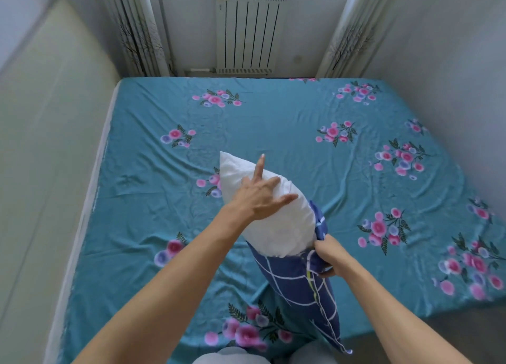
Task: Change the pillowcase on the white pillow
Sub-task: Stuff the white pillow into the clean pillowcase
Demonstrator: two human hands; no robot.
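The white pillow [276, 221] stands tilted above the bed, its upper half bare and its lower half inside a dark blue pillowcase [298, 284] with white grid lines. My left hand [262, 193] lies flat on the pillow's upper left side, fingers spread, index finger raised. My right hand [327, 256] grips the pillowcase's open edge at the pillow's right side. The case's closed end hangs down near my knees.
A teal bedsheet [287, 150] with pink flower prints covers the mattress. A padded headboard [52, 133] runs along the left, a wall along the right. A white radiator [247, 34] and curtains [137, 32] stand beyond the far edge.
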